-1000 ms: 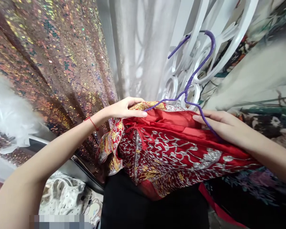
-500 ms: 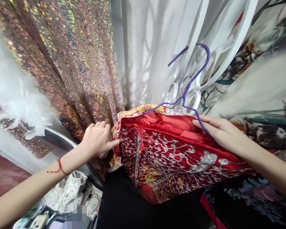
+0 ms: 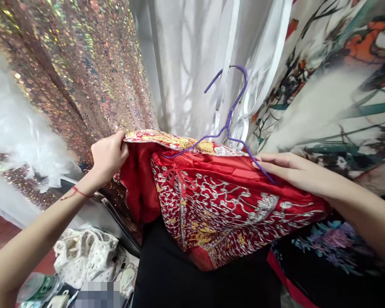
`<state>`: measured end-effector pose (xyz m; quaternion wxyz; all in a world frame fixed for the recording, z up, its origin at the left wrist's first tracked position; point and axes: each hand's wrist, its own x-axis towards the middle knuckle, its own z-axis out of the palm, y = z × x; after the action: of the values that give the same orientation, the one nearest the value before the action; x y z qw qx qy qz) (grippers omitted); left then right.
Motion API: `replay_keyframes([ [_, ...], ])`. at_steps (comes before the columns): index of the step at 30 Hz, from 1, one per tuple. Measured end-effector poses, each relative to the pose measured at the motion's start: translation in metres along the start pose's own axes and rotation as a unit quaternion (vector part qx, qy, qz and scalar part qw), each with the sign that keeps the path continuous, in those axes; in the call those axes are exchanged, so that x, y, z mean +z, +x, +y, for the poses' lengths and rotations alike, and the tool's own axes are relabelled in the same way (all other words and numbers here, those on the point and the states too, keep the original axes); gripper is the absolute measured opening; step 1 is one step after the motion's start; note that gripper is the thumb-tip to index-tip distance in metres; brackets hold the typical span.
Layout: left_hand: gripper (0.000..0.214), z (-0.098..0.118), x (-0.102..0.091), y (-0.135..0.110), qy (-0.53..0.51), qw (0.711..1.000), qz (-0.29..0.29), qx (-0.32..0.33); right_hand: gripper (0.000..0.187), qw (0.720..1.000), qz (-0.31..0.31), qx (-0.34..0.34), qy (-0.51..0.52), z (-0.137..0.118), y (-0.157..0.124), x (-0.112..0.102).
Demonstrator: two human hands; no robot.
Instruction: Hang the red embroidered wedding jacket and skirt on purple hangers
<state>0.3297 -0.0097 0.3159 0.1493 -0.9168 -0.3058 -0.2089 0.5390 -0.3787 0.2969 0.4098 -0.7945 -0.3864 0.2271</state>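
Across my lap lies a red garment [image 3: 208, 201] with silver and gold embroidery and a red tie near its upper left. My left hand [image 3: 109, 154], fingers curled, grips the garment's gold-trimmed edge and holds that flap out, showing the plain red lining [image 3: 144, 184]. A purple hanger [image 3: 229, 119] has its lower arms at the garment's opening; its hook passes around a thin white bar. My right hand [image 3: 291, 171] is at the garment's upper right edge, fingers and thumb against the cloth beside the hanger's right arm.
A white openwork frame [image 3: 269, 55] stands ahead. Sequined cloth [image 3: 93, 77] and white feathers [image 3: 28, 124] hang at left; patterned fabric [image 3: 333, 102] is at right. Spotted white cloth [image 3: 86, 252] and a clear bottle [image 3: 40, 286] lie lower left. Black floral fabric [image 3: 336, 244] is lower right.
My left hand has closed on the garment's left edge and pulled it up and left, opening the flap. The view has shifted, so hanger and frame appear further left.
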Motion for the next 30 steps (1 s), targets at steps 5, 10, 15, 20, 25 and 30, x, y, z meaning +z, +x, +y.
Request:
replay_keyframes([
  [5,0.051,0.024,-0.020,0.015,0.024,0.993,0.049,0.103,0.035,0.986,0.144,0.067,0.046,0.028,-0.028,-0.020],
  [10,0.038,0.042,-0.017,0.007,0.068,0.983,-0.063,0.156,0.020,0.947,0.318,0.049,-0.013,0.045,-0.055,0.009],
  [15,0.036,0.032,-0.003,-0.020,0.046,0.992,-0.055,0.106,0.017,0.850,0.496,-0.042,-0.173,0.054,-0.052,0.030],
  [20,0.045,0.033,0.023,-0.035,0.016,0.986,-0.149,0.078,0.014,0.781,0.547,-0.188,-0.237,0.078,-0.032,0.026],
  [25,0.054,0.038,0.034,-0.035,0.059,0.971,-0.222,0.062,0.012,0.778,0.528,-0.213,-0.266,0.084,-0.032,0.027],
  [30,0.047,0.027,0.033,-0.010,0.071,0.963,-0.258,0.016,0.010,0.788,0.507,-0.222,-0.271,0.076,-0.034,0.028],
])
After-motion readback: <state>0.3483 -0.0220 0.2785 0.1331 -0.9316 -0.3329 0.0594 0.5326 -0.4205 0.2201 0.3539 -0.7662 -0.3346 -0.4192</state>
